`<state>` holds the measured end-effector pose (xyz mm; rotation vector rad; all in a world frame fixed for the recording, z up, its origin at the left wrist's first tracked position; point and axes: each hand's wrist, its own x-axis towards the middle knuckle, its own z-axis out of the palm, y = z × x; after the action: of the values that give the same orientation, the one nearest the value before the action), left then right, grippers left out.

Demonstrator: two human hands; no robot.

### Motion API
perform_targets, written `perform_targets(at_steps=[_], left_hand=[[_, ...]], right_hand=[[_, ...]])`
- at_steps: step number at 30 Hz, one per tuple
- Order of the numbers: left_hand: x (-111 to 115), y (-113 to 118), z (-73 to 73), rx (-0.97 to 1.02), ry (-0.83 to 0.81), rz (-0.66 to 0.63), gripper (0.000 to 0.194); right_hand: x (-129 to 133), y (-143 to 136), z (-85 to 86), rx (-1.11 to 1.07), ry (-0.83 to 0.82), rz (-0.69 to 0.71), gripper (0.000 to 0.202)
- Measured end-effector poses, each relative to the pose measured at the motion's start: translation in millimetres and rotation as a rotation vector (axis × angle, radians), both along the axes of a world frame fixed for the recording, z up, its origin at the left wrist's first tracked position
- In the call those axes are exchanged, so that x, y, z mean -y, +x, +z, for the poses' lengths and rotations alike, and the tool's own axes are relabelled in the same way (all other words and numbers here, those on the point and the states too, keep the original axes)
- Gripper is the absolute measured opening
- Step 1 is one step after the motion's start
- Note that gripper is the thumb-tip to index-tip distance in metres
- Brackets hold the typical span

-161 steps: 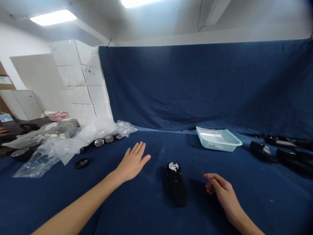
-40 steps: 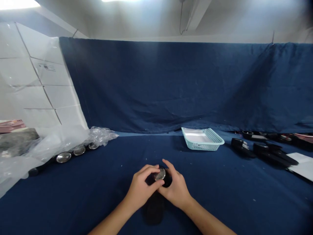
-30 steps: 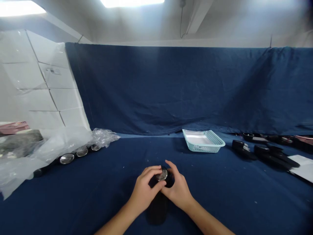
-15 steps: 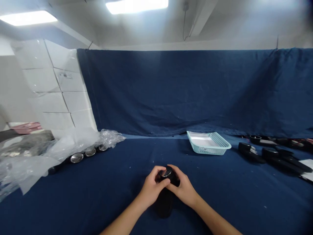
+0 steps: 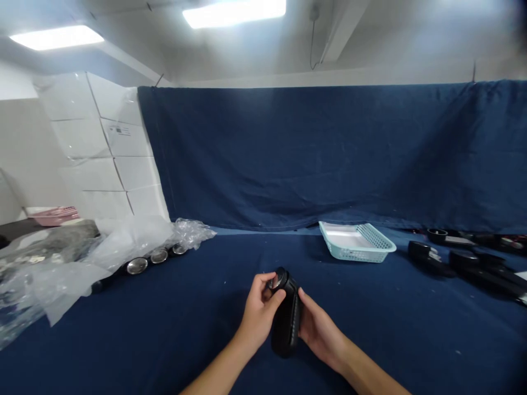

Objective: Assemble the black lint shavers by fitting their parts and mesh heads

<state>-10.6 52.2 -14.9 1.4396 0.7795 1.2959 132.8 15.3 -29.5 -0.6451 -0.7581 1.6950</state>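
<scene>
A black flashlight-like device (image 5: pixel 285 329) with a round shiny lens end and a stitched-looking seam stands slightly tilted in front of me. My left hand (image 5: pixel 258 310) is closed around its head, thumb and forefinger at the rim of the round end. Along the right side of the body, my right hand (image 5: pixel 319 326) holds it with the thumb near the top edge. The right hand's other fingers are partly hidden behind the device.
Several similar black pieces with round shiny ends (image 5: pixel 137 266) lie at left beside clear plastic wrap (image 5: pixel 78 280). White boxes (image 5: pixel 102 159) are stacked behind. A light-blue basket (image 5: pixel 362 254) holds white sheets. More black devices (image 5: pixel 428 259) lie at right on the blue cloth (image 5: pixel 197 318).
My right hand has slid from the device's head down to the right side of its body. The device has turned and tilted, showing its seamed side. The view has shifted slightly.
</scene>
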Motion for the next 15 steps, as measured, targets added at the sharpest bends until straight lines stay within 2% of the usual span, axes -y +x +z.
perform_targets(at_steps=[7,12,15], left_hand=[[-1,-1,-1.9,-0.051,0.109,-0.046,0.027],[-6,-6,-1.6,-0.099,0.099,-0.069,0.024],[-7,-6,-5.3,-0.114,0.069,-0.089,0.031]], right_hand=[[1,-3,0.9,0.074,0.035,-0.287,0.04],[2,6,5.9,0.285,0.134,-0.463,0.045],[2,11,6.1,0.322,0.109,-0.51,0.046]])
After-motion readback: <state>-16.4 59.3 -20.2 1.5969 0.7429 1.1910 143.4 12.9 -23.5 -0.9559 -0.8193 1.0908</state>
